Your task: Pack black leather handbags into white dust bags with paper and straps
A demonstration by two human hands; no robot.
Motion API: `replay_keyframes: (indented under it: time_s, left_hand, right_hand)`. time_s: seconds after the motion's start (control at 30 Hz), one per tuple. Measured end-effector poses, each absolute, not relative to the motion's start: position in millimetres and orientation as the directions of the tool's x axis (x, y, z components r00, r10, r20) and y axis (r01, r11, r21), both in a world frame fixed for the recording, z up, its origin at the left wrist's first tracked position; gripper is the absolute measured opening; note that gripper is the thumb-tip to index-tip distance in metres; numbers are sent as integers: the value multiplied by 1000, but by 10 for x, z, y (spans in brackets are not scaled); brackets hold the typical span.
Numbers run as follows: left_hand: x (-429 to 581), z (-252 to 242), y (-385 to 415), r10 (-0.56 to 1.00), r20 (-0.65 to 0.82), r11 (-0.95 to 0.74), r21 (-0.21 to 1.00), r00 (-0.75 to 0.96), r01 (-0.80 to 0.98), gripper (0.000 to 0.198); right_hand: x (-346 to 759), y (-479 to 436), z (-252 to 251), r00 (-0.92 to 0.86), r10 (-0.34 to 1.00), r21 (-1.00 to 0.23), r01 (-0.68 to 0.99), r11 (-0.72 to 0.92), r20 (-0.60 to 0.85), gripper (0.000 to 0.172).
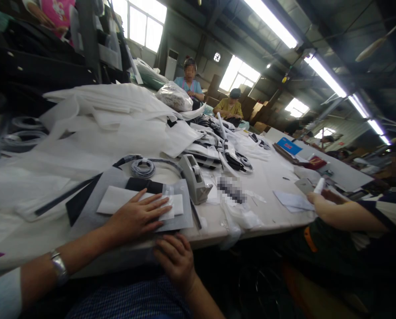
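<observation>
Left hand (pixel 140 217), fingers spread, lies on a white strip (pixel 117 200), its long axis left to right, atop a grey sheet (pixel 184 221); right hand (pixel 177 260), loosely curled, is farther, at the table edge (pixel 271 225)

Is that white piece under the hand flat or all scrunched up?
The white piece is flat: straight edges show beside the left hand.

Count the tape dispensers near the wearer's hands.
1: the grey tape dispenser on the table, beyond and to the right of the left hand. Others may be hidden.
</observation>
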State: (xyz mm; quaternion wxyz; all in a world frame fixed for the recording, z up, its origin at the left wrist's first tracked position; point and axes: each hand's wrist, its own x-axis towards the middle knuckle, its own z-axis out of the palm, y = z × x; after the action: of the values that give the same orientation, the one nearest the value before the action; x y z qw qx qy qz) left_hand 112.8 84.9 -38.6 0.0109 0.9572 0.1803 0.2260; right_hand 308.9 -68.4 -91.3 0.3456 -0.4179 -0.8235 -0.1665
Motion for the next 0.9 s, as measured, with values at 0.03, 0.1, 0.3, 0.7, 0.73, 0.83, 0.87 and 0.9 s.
replay_keyframes:
  time_s: [0.03,0.1,0.3,0.7,0.73,0.83,0.87,0.9]
  left_hand:
    - [1127,-386,847,349,435,-935,104,830,339,53]
    - [1125,-388,845,347,445,-935,93,825,343,54]
    - [1114,-393,843,320,472,-937,29,821,348,55]
    - [1105,-426,798,328,532,-919,-10,780,394,49]
    - [1110,-430,792,323,532,-922,-9,783,386,48]
    - [1122,-447,780,298,542,-933,-11,786,361,44]
    - [1124,-453,779,290,547,-936,-8,785,351,43]
    - [1124,-459,779,285,552,-940,0,784,342,43]
  right_hand:
    - [3078,-680,-862,-412,562,-38,782,623,717,21]
    - [3062,-684,-751,-405,563,-95,746,659,720,22]
    - [3091,-762,-642,-404,567,-169,689,705,718,26]
    - [3117,-790,-848,-413,524,-139,672,728,745,25]
    - [3108,-782,-859,-411,517,-135,671,729,751,24]
    - [3065,-751,-929,-365,503,-130,696,707,783,21]
    - [3049,-740,-962,-341,495,-130,707,696,799,21]
    - [3035,-731,-997,-315,485,-130,718,684,815,22]
